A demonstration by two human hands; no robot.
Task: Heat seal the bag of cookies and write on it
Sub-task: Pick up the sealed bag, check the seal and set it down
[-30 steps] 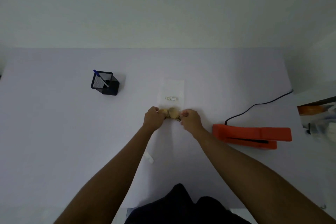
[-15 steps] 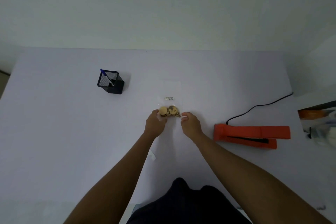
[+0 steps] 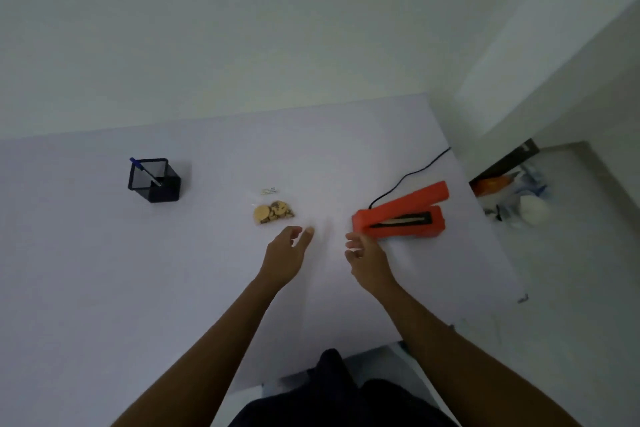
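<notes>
Both hands point(image 3: 285, 255) point(image 3: 367, 258) hover loose-fingered, gripping nothing, near the cookie bag point(image 3: 273, 207), its label point(image 3: 268, 191) unreadable.

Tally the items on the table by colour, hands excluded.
Orange: 1, the orange plastic heat sealer
Black: 1, the black mesh pen holder
Blue: 1, the blue pen
Clear: 1, the clear plastic bag of cookies
Total: 4
</notes>
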